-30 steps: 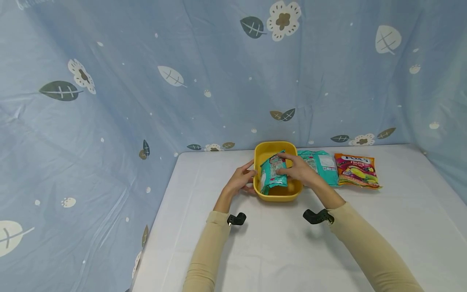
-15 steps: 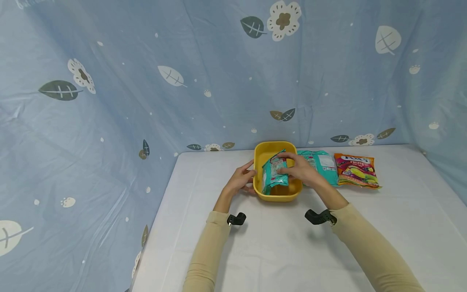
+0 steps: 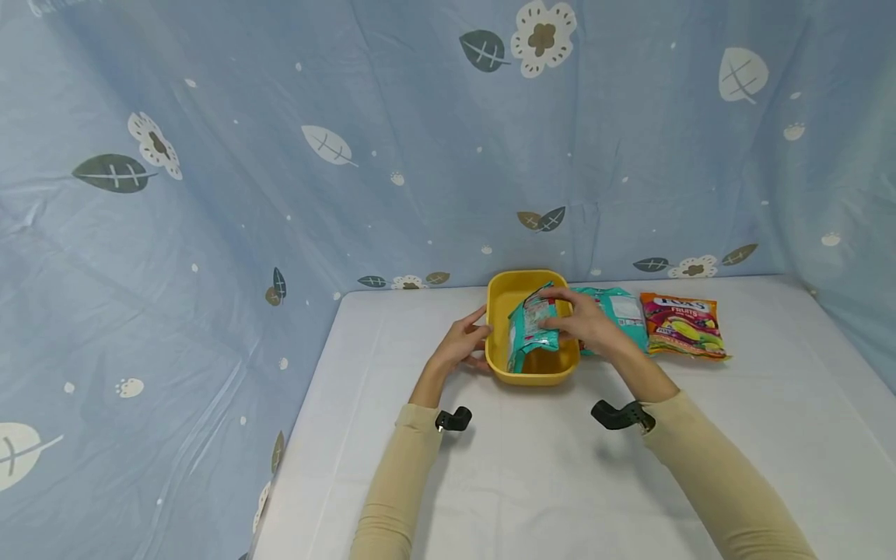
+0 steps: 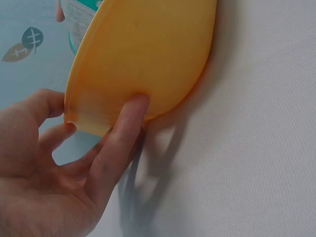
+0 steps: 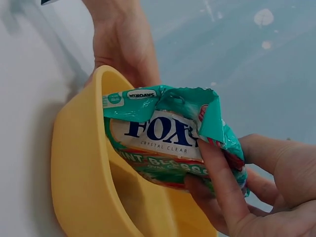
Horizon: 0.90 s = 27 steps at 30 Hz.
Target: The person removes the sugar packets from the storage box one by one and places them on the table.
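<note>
My left hand [image 3: 462,342] holds the left side of a yellow plastic bin [image 3: 532,379], which stands on the white table. In the left wrist view, fingertips rest against the bin's outer wall [image 4: 163,54] and others touch its rim. My right hand [image 3: 588,320] grips a teal bag of Fox's candies [image 3: 533,320] by one end. The right wrist view shows the candy bag [image 5: 160,133] tilted over the bin's rim, its Fox's label facing the camera. Its lower end is inside the bin. The right thumb and fingers [image 5: 222,182] pinch the bag's crinkled end.
A second teal bag [image 3: 625,313] lies right of the bin, partly hidden by the right hand. Beside it lies an orange and purple Fox's Fruits bag [image 3: 684,327]. A blue patterned curtain [image 3: 420,155] hangs behind and left of the white table [image 3: 518,467].
My right hand has moved slightly right and up with the teal candy bag, which now stands more steeply in the bin. The left hand and the bin stay in place.
</note>
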Motion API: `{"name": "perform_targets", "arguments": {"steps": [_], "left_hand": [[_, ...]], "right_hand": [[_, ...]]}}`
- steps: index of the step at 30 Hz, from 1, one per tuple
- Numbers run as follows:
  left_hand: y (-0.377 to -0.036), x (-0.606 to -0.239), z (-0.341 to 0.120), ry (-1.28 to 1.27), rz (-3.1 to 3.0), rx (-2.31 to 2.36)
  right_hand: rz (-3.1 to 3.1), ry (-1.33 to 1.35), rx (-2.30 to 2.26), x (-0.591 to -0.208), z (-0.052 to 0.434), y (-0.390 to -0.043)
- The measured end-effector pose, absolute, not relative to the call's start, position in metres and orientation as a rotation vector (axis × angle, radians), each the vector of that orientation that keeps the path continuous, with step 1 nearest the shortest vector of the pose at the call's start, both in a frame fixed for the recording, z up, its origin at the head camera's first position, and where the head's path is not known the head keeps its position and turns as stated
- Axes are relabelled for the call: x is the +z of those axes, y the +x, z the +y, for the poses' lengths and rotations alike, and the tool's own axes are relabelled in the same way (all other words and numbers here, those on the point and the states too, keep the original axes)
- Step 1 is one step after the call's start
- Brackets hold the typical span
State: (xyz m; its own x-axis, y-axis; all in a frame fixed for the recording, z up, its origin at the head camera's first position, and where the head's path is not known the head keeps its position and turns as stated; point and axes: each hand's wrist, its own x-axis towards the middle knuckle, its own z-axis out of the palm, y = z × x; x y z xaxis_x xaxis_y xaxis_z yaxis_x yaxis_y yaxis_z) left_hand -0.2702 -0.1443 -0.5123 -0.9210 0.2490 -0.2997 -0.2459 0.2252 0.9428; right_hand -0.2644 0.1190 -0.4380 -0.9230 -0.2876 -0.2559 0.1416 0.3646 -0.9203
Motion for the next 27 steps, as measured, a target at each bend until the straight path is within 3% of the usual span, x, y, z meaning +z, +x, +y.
{"name": "perform_targets", "arguments": {"steps": [27], "left_hand": [[-0.269,-0.512,-0.144,-0.025,2.106,1.745]], "right_hand": [[2.217,-0.133,-1.65,-0.415,0.144,-0.255]]}}
